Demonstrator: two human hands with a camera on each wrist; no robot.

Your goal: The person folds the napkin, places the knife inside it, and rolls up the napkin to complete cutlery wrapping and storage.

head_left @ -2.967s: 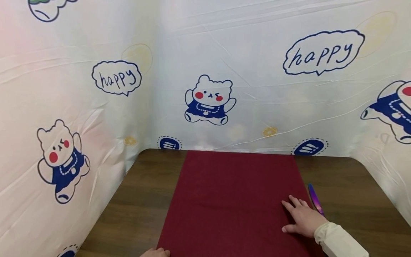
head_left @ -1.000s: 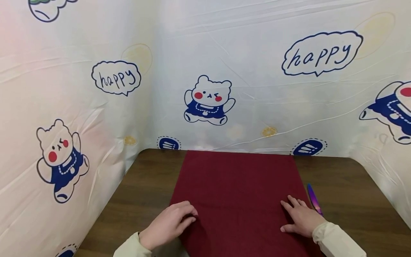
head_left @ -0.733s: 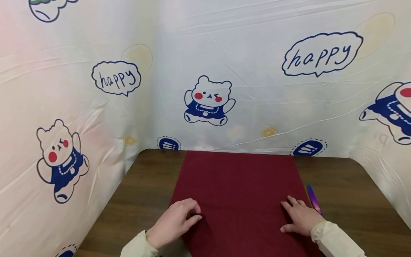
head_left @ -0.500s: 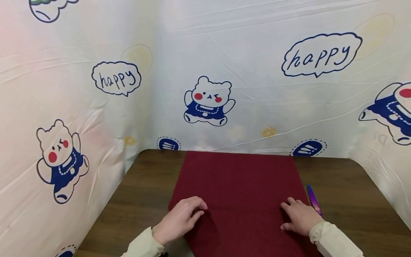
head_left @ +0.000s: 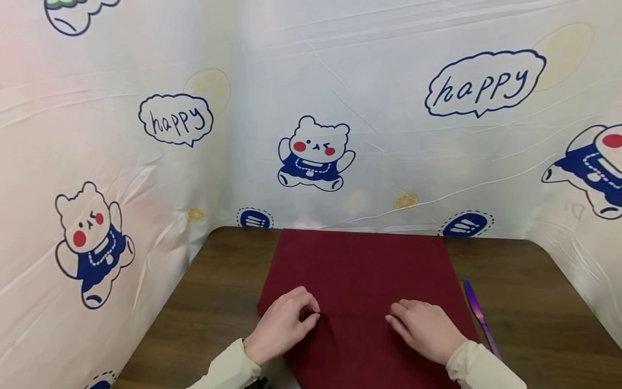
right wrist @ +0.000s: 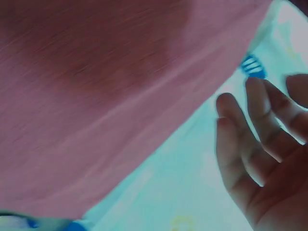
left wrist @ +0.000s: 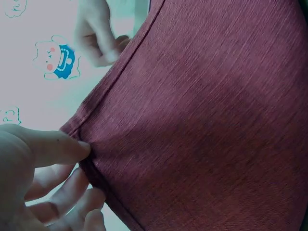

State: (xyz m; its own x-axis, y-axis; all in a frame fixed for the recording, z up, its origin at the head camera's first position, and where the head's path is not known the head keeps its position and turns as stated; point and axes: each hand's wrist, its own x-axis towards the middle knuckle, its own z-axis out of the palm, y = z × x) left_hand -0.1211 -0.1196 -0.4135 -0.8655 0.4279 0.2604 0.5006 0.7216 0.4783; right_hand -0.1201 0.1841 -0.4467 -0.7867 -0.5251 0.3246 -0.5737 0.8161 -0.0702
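A dark red cloth (head_left: pixel 359 265) runs down the middle of the table. My left hand (head_left: pixel 282 327) is over its left part and pinches a hemmed corner between thumb and fingers, seen close in the left wrist view, where the cloth (left wrist: pixel 202 110) slants away from the fingertips. My right hand (head_left: pixel 430 329) is over the right half of the cloth, thumb and fingers loosely bent towards the left hand. In the right wrist view this hand (right wrist: pixel 284 192) has spread, relaxed fingers, apart from the cloth's edge. An iridescent purple-blue table knife (head_left: pixel 481 319) lies right of the cloth.
The brown wooden table (head_left: pixel 209 302) shows on both sides of the cloth. White printed fabric (head_left: pixel 389 135) with cartoon bears walls off the back and sides. A small dark object (head_left: pixel 257 383) shows below the left sleeve, too little seen to name.
My left hand has come up from the bottom edge and moved right and forward with the cloth's corner. My right hand has left the right edge for the middle, uncovering the knife's handle.
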